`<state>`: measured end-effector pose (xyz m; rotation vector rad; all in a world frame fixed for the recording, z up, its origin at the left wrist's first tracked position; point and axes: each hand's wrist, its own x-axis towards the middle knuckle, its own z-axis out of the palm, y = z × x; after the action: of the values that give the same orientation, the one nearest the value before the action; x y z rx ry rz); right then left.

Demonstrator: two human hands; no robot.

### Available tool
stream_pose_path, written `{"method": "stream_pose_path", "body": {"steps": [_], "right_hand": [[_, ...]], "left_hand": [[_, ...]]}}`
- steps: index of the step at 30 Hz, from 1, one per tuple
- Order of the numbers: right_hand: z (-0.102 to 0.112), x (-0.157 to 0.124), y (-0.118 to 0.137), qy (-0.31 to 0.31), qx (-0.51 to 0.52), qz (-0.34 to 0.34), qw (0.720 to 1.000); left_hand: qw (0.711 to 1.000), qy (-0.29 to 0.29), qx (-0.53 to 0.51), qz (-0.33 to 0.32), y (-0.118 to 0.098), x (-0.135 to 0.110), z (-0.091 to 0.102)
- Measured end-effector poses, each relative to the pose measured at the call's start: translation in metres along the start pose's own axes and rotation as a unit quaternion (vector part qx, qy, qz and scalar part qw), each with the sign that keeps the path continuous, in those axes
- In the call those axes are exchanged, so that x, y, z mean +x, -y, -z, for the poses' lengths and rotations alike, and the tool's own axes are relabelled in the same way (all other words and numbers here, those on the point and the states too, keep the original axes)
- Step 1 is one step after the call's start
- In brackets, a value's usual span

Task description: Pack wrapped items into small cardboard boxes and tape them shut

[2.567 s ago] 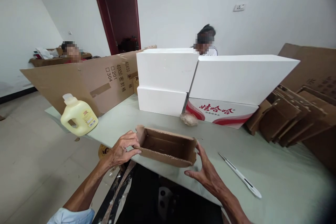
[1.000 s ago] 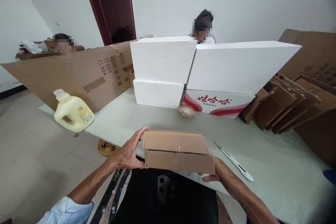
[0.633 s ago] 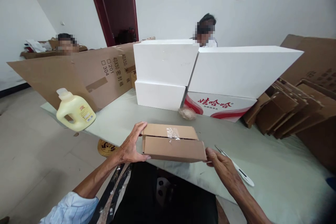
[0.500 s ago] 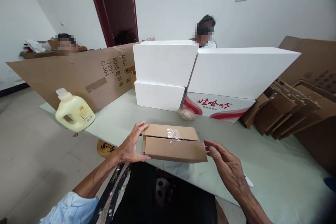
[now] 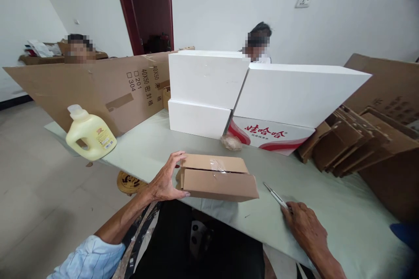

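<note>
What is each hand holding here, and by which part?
Left hand grips the box by its left end. Right hand covers the knife at its handle; whether it grips cannot be told.

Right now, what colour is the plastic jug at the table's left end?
The plastic jug is pale yellow, cap whitish; head view.

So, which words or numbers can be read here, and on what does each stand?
"40X50 密封桶", "201", "304": sideways on the big cardboard sheet; another "40X50" line is partly hidden.
"娃哈哈": upside down on the printed carton; small line by it unreadable.
Yellow bottle label: too small to read.
</note>
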<state>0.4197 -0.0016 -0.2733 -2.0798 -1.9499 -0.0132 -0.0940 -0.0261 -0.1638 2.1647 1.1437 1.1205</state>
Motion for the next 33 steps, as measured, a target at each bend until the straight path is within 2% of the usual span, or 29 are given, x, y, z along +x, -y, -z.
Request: {"method": "stream_pose_path", "body": {"steps": [3, 6, 9, 12, 14, 16, 19, 25, 33], "right_hand": [[0.016, 0.000, 0.013, -0.014, 0.046, -0.047, 0.998], [0.050, 0.004, 0.038, -0.052, 0.160, -0.063, 0.984], [0.094, 0.004, 0.077, -0.104, 0.232, 0.033, 0.967], [0.133, 0.001, 0.123, -0.068, 0.243, 0.206, 0.946], [0.149, -0.001, 0.150, -0.046, 0.231, 0.306, 0.922], [0.157, 0.000, 0.169, -0.050, 0.204, 0.372, 0.904], [0.160, 0.004, 0.182, -0.078, 0.157, 0.413, 0.893], [0.168, 0.011, 0.188, -0.094, 0.115, 0.449, 0.881], [0.179, 0.016, 0.197, -0.052, 0.111, 0.460, 0.879]], "left_hand": [[1.000, -0.019, -0.015, 0.009, 0.001, -0.001, -0.003], [1.000, -0.021, -0.022, 0.009, 0.001, -0.001, -0.003], [1.000, -0.017, -0.018, 0.000, -0.002, 0.000, -0.002], [1.000, -0.019, -0.009, -0.013, -0.003, -0.002, -0.003], [1.000, -0.022, -0.005, -0.021, -0.003, -0.004, -0.004], [0.999, -0.024, -0.003, -0.028, -0.003, -0.006, -0.005], [0.999, -0.026, -0.002, -0.038, -0.003, -0.009, -0.006], [0.998, -0.028, 0.010, -0.059, -0.005, -0.011, -0.006], [0.997, -0.031, 0.006, -0.063, -0.009, -0.009, -0.005]]}}
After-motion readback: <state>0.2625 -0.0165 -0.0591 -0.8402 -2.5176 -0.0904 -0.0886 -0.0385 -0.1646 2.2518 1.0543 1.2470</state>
